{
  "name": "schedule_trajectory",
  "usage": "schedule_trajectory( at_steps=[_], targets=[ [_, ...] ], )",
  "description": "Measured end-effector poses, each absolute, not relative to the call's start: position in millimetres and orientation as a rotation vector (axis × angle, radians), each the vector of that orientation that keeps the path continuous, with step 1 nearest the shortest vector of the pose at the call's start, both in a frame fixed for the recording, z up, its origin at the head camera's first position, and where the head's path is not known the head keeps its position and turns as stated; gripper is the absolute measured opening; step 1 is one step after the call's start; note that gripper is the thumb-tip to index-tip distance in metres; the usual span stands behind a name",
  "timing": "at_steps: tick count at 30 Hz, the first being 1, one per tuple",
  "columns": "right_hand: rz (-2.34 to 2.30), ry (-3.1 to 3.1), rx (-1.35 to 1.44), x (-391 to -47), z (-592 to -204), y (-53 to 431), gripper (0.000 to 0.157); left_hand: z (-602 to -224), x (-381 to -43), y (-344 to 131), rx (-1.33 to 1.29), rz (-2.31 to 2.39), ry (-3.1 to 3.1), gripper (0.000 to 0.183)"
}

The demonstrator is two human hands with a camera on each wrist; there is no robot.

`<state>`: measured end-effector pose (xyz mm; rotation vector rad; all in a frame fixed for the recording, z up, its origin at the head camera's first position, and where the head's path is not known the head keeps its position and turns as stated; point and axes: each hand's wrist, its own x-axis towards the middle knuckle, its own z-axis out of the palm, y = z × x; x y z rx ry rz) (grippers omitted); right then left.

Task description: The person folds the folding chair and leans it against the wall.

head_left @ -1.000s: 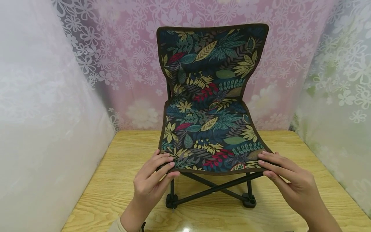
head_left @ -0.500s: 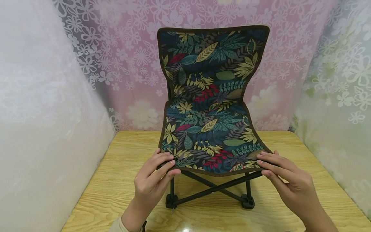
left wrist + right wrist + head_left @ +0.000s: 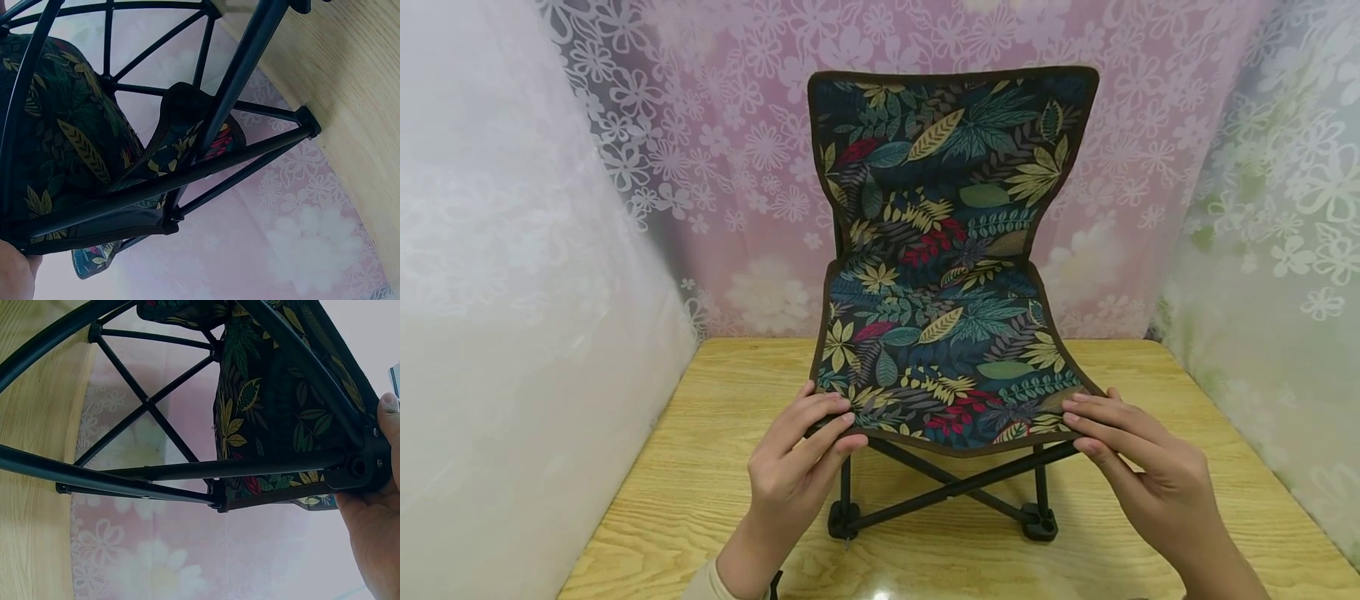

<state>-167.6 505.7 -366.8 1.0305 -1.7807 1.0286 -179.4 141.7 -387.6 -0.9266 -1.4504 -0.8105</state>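
Whitish sheeting (image 3: pixel 535 292) hung at the left, next to a pink floral curtain (image 3: pixel 737 175) that ran behind a wood-grained tabletop (image 3: pixel 651 492). Low at the left, a beige sleeve (image 3: pixel 706 585) ended at the wrist of a person's left hand (image 3: pixel 797 458), which grasped the nearer left corner of a folding chair (image 3: pixel 940 325), its fingertips on top of the seat and its thumb at the front edge. In the left wrist view only a part of that hand showed, at the frame's lower left corner. The chair stood upright on the tabletop, facing the person, its seat and backrest covered in dark cloth printed with yellow, teal, green and red leaves and bound in brown. Beneath the seat a black left foot (image 3: pixel 843 521) rested on the wood; from it, crossed black tubes (image 3: pixel 952 487) reached over to a matching right foot (image 3: pixel 1040 523). On the right, the person's right hand (image 3: pixel 1157 471) gripped the opposite front corner in much the same way, and the right wrist view showed it against a black corner joint (image 3: pixel 359 467) of the frame. Farthest right hung a pale, green-tinged floral curtain (image 3: pixel 1285 275).
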Motion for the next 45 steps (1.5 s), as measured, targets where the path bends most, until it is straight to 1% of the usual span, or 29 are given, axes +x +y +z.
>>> schedule_trajectory(
  at_steps=[20, 45],
  targets=[
    [1.015, -1.773, 0.978, -169, -366, 500, 0.026, -384, -183, 145, -0.912, -0.808, -1.420, 0.022],
    [1.057, -1.732, 0.984, -170, -362, 494, 0.024, -384, -184, 147, -0.893, -0.838, -1.421, 0.021]
  ],
)
